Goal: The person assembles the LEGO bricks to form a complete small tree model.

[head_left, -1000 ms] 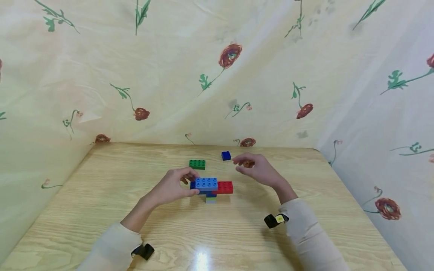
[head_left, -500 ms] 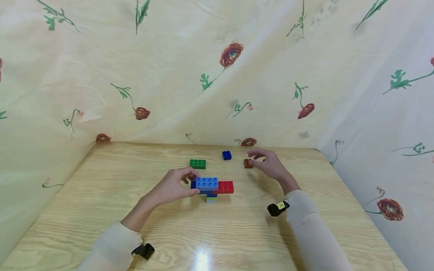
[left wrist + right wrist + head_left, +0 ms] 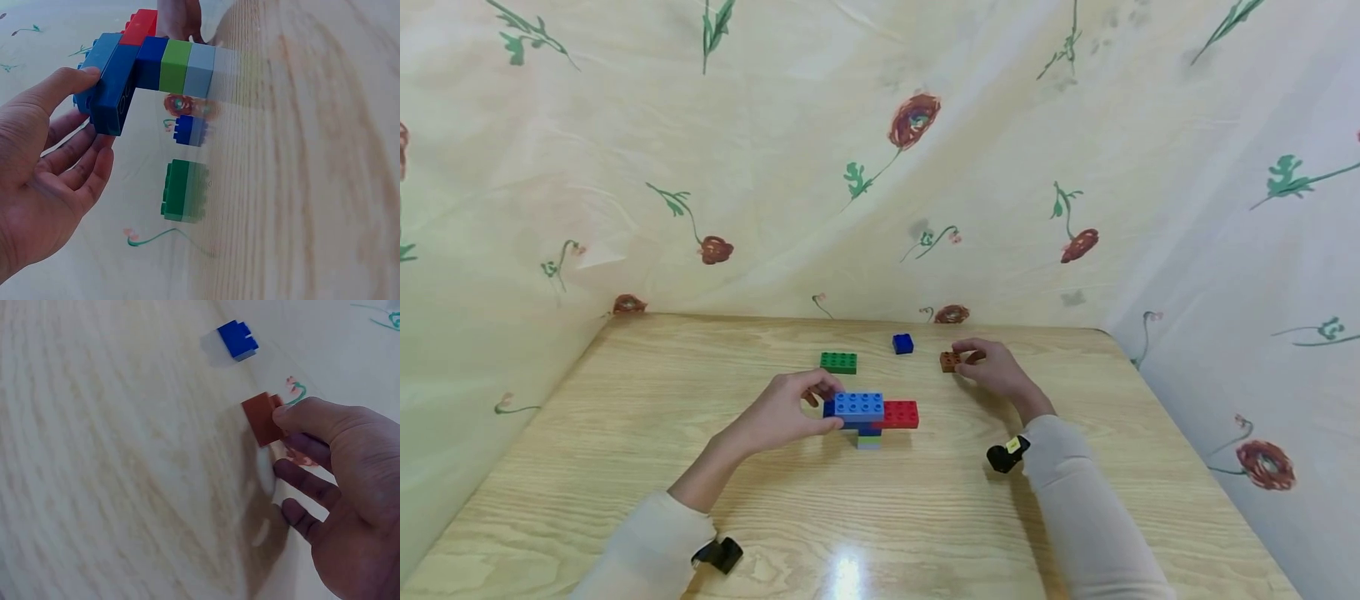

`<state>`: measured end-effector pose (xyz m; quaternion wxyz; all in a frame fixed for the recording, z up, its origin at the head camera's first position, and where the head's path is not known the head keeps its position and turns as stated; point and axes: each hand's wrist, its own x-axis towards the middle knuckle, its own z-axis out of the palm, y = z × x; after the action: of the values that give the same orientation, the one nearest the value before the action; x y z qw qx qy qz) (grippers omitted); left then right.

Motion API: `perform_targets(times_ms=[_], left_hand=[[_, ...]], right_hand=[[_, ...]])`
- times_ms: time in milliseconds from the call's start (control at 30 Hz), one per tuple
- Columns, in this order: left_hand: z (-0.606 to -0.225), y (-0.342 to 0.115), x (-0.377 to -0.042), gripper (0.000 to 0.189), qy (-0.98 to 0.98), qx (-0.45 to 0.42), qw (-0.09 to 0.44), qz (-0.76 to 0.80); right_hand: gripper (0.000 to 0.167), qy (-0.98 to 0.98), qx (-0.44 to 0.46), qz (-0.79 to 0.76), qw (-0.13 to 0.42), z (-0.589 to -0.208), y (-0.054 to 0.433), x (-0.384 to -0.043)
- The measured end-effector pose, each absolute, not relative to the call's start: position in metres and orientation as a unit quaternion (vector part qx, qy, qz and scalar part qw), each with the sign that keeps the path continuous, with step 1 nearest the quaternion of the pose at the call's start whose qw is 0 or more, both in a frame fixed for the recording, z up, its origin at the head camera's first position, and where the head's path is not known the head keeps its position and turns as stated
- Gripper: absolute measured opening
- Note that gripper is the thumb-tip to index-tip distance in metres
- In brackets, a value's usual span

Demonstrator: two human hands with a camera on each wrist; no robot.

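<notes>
A build of toy bricks (image 3: 859, 405) stands on the table, its narrow column of pale blue, lime green and dark blue bricks (image 3: 150, 63) under a wider top. Blue bricks and a red brick (image 3: 900, 414) make up that top. My left hand (image 3: 786, 412) grips the build's left end, thumb on the near side and fingers behind. Farther back on the right, my right hand (image 3: 996, 367) pinches a small brown toy brick (image 3: 258, 419) by its right end between thumb and index finger. The other fingers of that hand are bent beside it.
Behind the build lie a green toy brick (image 3: 838, 362) and a small dark blue brick (image 3: 902, 344). A flower-patterned cloth (image 3: 790, 167) hangs along the back and sides of the wooden table (image 3: 865, 517).
My right hand has moved right, past the dark blue brick, then closed in on the brown brick. My left hand has kept its grip on the build, in the same place.
</notes>
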<state>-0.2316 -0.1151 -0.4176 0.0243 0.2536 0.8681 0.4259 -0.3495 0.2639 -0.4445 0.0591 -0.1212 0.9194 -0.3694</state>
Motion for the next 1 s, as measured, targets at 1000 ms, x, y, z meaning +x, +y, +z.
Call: perform_targets(times_ms=[1000], left_hand=[[-0.418,-0.115,-0.230,0.038,0.867,0.255,0.026,0.427]], right_hand=[[0.037,0.911,-0.156,-0.382,0.017,-0.439,0.250,-0.321]])
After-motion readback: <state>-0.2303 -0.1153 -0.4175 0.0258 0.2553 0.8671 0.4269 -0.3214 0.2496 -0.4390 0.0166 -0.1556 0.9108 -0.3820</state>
